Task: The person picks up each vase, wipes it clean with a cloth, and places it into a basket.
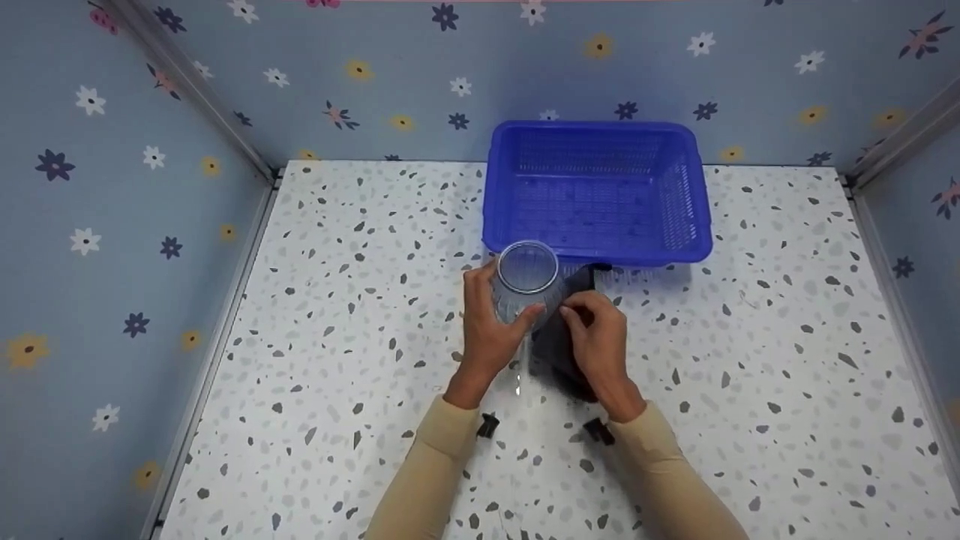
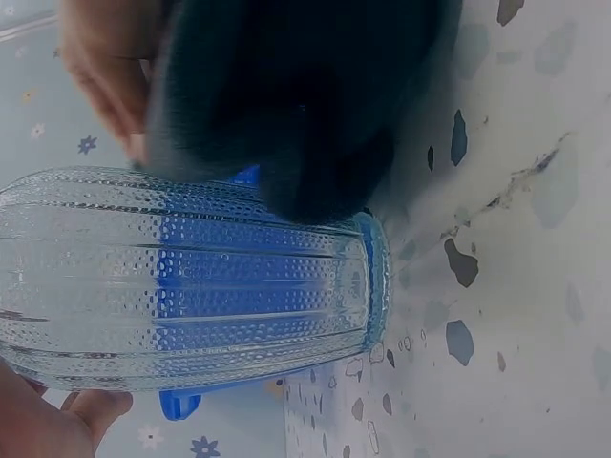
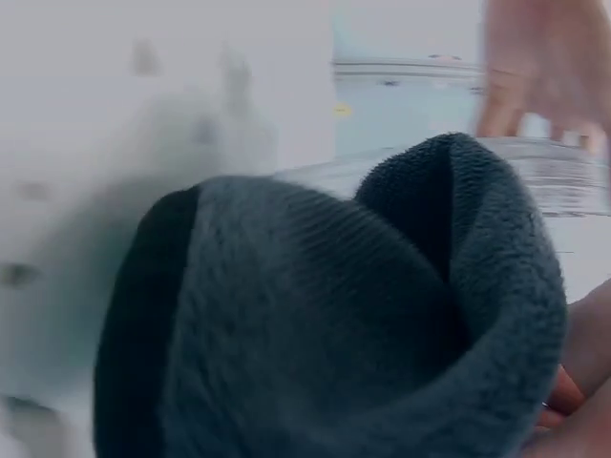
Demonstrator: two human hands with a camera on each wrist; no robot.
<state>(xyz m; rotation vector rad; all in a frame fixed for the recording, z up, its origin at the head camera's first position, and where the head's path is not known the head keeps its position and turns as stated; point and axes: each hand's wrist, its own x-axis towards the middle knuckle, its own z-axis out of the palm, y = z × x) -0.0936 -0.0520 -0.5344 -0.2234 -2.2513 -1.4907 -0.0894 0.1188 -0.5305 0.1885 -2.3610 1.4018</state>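
Note:
My left hand [image 1: 487, 330] grips a clear, ribbed glass jar [image 1: 528, 281] round its side, thumb in front and fingers behind. The jar stands upright with its round mouth facing up; the left wrist view shows its dimpled wall [image 2: 191, 277] and thick base close over the table. My right hand [image 1: 600, 330] pinches a dark grey, fuzzy cloth [image 1: 559, 345] between thumb and fingers, right at the jar's right side. In the right wrist view the cloth [image 3: 315, 324] hangs in a fold with a darker hem, overlapping part of the jar.
A blue plastic basket [image 1: 592, 259] with slotted walls stands just behind the jar, against the flowered back wall [image 1: 420, 82]. The table [image 1: 360, 300] has a white speckled top. Small black clips [image 1: 487, 426] sit at both wrists, beside the beige sleeves [image 1: 442, 457].

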